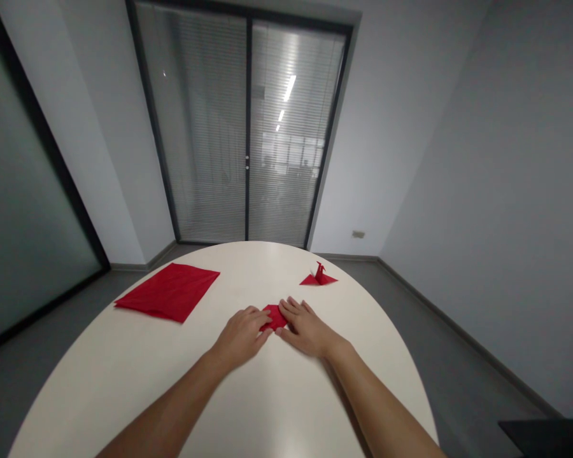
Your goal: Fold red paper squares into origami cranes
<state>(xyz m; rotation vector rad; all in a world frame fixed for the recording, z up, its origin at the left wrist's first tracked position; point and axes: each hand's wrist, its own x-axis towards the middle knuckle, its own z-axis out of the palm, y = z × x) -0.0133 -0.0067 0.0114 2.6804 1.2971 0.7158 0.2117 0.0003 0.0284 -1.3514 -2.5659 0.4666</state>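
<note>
A small folded piece of red paper (275, 316) lies on the white table between my two hands. At its left side my left hand (246, 332) has its fingers curled over the top and its thumb at the near edge, closed on the paper. My right hand (306, 327) rests over the paper's right side. Its fingers are stretched out and lie flat, with the thumb spread apart toward the near edge. Both hands partly cover the paper, so its full outline and folds are hidden.
A folded red paper crane (319, 276) with spread wings stands at the far right of the round white table (267, 407). A larger red paper sheet (169, 292) lies at the left. A dark object (547, 437) shows at the lower right.
</note>
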